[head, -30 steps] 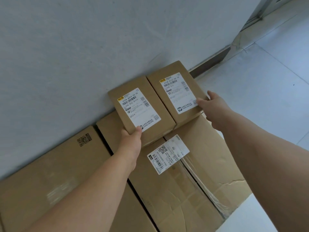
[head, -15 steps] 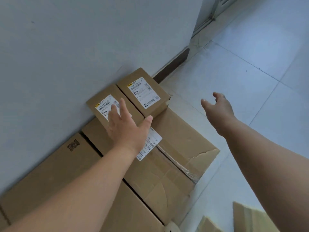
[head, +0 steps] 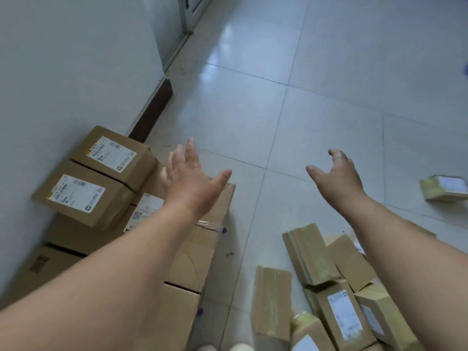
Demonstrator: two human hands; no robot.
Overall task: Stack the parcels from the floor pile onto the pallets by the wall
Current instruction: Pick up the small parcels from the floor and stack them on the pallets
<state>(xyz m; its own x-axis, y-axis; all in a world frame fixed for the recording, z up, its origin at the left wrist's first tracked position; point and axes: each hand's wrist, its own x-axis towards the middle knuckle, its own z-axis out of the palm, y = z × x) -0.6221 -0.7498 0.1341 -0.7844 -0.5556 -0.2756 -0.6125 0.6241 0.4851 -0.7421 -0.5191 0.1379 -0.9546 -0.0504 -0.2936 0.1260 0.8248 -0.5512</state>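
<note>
Two small brown parcels with white labels, the near one and the far one, lie side by side against the wall on top of larger flat cartons. My left hand hovers to their right with fingers spread, holding nothing. My right hand hangs over the bare floor, fingers loosely curled and empty. A pile of taped parcels lies on the floor at the lower right, under my right forearm.
A lone parcel lies on the tiles at the right edge. The white wall runs along the left, with a dark skirting and a door frame beyond. Pale tiled floor spreads ahead.
Both hands have let go of the two small parcels and drawn back from the wall. My view has swung right, bringing the floor pile into sight.
</note>
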